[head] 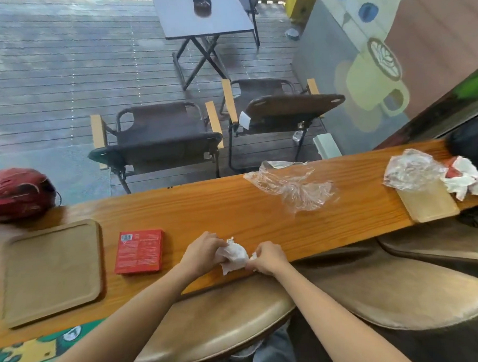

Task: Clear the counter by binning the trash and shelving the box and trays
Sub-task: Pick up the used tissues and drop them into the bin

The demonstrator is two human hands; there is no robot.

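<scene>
Both hands, left hand [201, 251] and right hand [267, 257], fingers clenched round crumpled napkin [235, 255] between them on worktop [206, 206]. Risk imo: loose corner under fingers tears, scraps drop off edge.

A long wooden bench [233, 205] faces a window onto grey decking [66, 65], where two folding camp chairs [160, 134] stand before a folding table [199, 17]. Coffee-mug decals [375, 86] mark the glass at right. Tan padded stools [216, 325] sit nearside.
</scene>
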